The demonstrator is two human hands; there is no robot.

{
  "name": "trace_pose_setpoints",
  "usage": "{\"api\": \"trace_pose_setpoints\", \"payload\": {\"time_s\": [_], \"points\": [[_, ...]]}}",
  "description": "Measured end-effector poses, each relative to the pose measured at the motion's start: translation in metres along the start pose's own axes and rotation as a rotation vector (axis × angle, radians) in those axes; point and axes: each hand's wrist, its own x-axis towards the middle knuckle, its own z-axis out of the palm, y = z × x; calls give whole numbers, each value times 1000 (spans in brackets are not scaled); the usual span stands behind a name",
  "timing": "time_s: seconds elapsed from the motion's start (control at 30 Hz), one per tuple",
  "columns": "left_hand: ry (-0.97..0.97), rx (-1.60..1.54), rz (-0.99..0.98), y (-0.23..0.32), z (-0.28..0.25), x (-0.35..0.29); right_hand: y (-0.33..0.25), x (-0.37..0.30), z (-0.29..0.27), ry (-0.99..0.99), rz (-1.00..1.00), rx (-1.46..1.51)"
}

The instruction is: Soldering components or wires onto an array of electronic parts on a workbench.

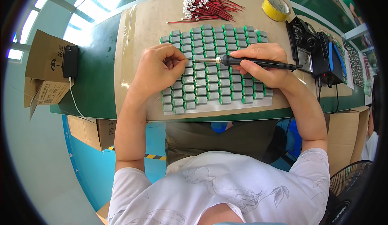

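My right hand (264, 63) is closed around the black handle of a soldering iron (258, 62), its metal tip pointing left. Close to that tip, my left hand (161, 68) has its thumb and forefinger pinched together; what they hold, if anything, is too small to make out. Both hands are over rows of small grey blocks with green edges (212, 86), set out on a pale sheet. Beyond them lies a pile of red and black wires with white connectors (212, 7).
A roll of yellow tape (276, 7) stands at the back right. Beside my right hand is a black soldering station (313, 49). At the left, a phone (70, 61) with a white cable leans on a cardboard box (44, 69). A fan (351, 184) stands low at the right.
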Motion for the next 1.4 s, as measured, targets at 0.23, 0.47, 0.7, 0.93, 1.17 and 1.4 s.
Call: {"api": "trace_pose_setpoints", "payload": {"time_s": [0.23, 0.47, 0.7, 0.93, 1.17, 1.4], "points": [[-2, 19, 35, -1, 1, 0, 0, 0, 0, -1, 4, -15], [14, 12, 60, -1, 1, 0, 1, 0, -1, -11, 6, -15], [16, 34, 89, -1, 2, 1, 1, 0, -1, -2, -18, -16], [14, 16, 124, -3, 3, 1, 1, 0, -1, -4, -13, -12], [24, 4, 139, -2, 4, 1, 0, -1, 0, 4, -16, -14], [156, -116, -59, -4, 3, 2, -1, 0, 0, 0, -22, -25]]}}
